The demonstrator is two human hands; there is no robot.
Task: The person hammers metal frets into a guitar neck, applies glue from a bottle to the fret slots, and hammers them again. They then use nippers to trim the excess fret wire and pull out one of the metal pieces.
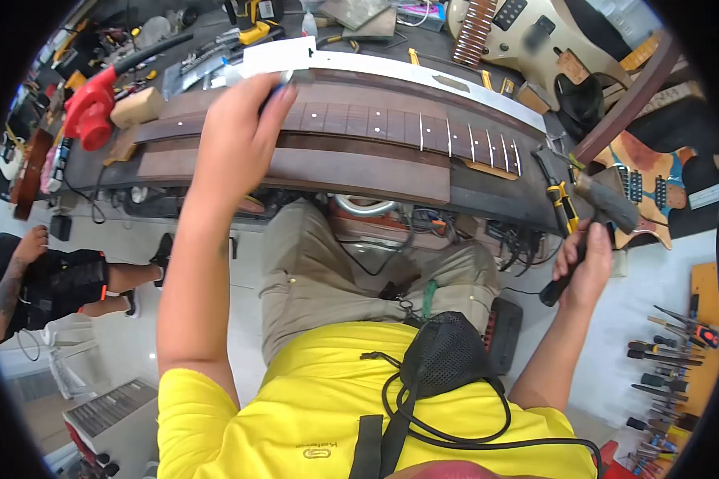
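Observation:
A guitar neck [359, 121] with a dark, dot-inlaid fretboard lies lengthwise on the bench. Bright metal frets show at its right end; thin dark lines cross the rest. Over the left half of the neck is my left hand [252, 132], fingers closed around a small object with a bit of blue, mostly hidden. My right hand [589, 259] grips the black handle of a hammer [607, 203], its head raised at the right edge of the bench. Beside that head lie yellow-and-black pliers [561, 195]. A brown board [359, 170] runs along the near side of the neck.
Behind the neck is a long white strip [423, 76]. A red blower [92, 108] and a wooden block [138, 108] stand left. Guitar bodies [535, 36] lie at the back right. Tools hang on a wooden panel [705, 299]. Another person [48, 275] is at far left.

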